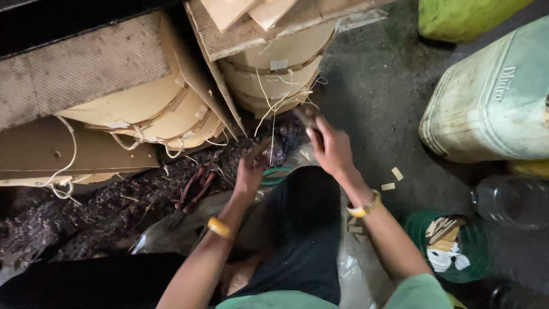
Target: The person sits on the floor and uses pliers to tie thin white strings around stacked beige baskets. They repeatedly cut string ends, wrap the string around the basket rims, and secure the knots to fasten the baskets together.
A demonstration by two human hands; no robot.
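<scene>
My right hand (pixel 330 147) is raised near the lower rim of a round wooden box stack (pixel 274 74), with its fingers closed on a small dark object that is blurred. My left hand (pixel 251 170) hovers just left of it over a dark heap of scraps (pixel 114 206), fingers curled; what it holds, if anything, is hidden. Thin pale strips (pixel 273 109) hang from the box between both hands. Each wrist wears a yellow bangle. My dark-clothed knee (pixel 303 212) lies under the hands.
More round wooden boxes (pixel 148 111) with cardboard sheets sit at the left. A big pale jerrycan (pixel 492 97) lies at the right, a clear bottle (pixel 509 200) below it. A green bowl (pixel 474 252) holds wooden strips. Red-handled pliers (pixel 193 191) lie on the scraps.
</scene>
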